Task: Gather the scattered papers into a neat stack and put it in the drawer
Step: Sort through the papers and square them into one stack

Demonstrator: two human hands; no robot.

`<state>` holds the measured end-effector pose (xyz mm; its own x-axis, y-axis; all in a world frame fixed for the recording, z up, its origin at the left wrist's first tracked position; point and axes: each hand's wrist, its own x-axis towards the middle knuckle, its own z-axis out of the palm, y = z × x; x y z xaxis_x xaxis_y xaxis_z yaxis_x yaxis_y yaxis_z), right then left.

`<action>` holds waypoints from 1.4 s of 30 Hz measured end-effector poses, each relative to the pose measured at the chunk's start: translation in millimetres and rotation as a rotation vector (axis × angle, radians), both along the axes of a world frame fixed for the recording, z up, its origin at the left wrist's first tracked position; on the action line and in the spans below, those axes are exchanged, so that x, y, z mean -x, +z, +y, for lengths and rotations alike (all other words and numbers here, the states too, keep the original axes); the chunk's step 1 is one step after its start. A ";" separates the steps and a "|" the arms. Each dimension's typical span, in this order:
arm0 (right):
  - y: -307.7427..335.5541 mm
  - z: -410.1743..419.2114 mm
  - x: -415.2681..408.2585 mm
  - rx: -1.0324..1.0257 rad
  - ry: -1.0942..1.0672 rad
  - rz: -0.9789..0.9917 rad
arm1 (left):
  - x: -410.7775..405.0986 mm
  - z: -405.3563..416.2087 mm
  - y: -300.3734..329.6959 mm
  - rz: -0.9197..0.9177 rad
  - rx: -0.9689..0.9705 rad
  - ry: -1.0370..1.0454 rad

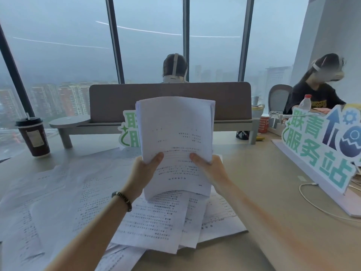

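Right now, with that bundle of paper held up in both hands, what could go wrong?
The stack is gripped only at its sides by the left hand and right hand, and it bows, so sheets could slip out. Loose papers still cover the desk, and some might get missed. The coffee cup stands near them; a sweeping arm could tip it.

Both hands hold a thick stack of papers upright above the desk. The left hand grips its left edge and the right hand grips its right edge, thumbs lying on the printed front sheet. Loose papers lie scattered and overlapping on the desk below. A coffee cup stands far left, a cut-out sign at the right, and a grey divider behind.
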<state>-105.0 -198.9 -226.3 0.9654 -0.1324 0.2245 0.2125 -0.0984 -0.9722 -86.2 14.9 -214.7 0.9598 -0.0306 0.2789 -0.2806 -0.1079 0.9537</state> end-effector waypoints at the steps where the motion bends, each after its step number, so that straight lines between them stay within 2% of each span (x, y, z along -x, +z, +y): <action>1: 4.3 0.1 -0.5 0.025 -0.003 -0.013 | -1.4 0.3 3.9 -0.014 -0.053 0.006; 5: 12.4 -2.3 -8.5 0.092 0.021 0.003 | -11.0 10.2 11.0 0.014 -0.141 0.027; 8: 11.5 -5.6 -12.7 0.161 0.102 0.116 | -19.4 26.7 2.3 0.240 -0.071 0.024; 10: 10.7 -12.0 -14.0 0.342 0.054 0.189 | -24.6 43.0 -8.9 0.387 -0.027 -0.008; 13: -2.7 -36.3 -17.1 0.857 -0.213 0.319 | -29.9 63.9 -27.3 0.506 -0.080 0.014; 15: -18.7 -50.4 -17.4 1.012 -0.277 0.395 | -31.3 66.6 -39.3 0.518 -0.222 0.056; 17: -28.5 -56.0 -19.3 1.061 -0.243 0.451 | -32.0 63.7 -47.2 0.525 -0.333 0.087; 19: -27.1 -55.0 -21.2 0.991 -0.222 0.448 | -33.1 60.9 -48.9 0.538 -0.355 0.096; 22: -21.5 -52.8 -25.2 0.671 -0.180 0.431 | -33.1 59.3 -47.9 0.538 -0.367 0.107; 24: -25.2 -53.6 -26.0 0.556 -0.195 0.411 | -33.0 60.1 -48.5 0.533 -0.376 0.112; 27: -28.9 -54.9 -25.8 0.558 -0.229 0.386 | -34.2 60.8 -50.0 0.538 -0.392 0.108; 31: -30.9 -52.4 -28.6 0.462 -0.176 0.423 | -33.0 57.0 -49.2 0.539 -0.382 0.107; 38: -39.9 -52.3 -32.8 0.280 -0.219 0.383 | -31.6 49.3 -50.8 0.523 -0.336 0.092; 42: -38.4 -57.9 -30.9 0.264 -0.209 0.438 | -33.8 43.8 -50.6 0.528 -0.319 0.072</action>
<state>-74.1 -256.8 -264.7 0.9351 -0.3251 -0.1409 -0.2566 -0.3474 -0.9019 -52.4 58.7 -265.3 0.9685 0.0353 -0.2465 0.2388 -0.4116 0.8795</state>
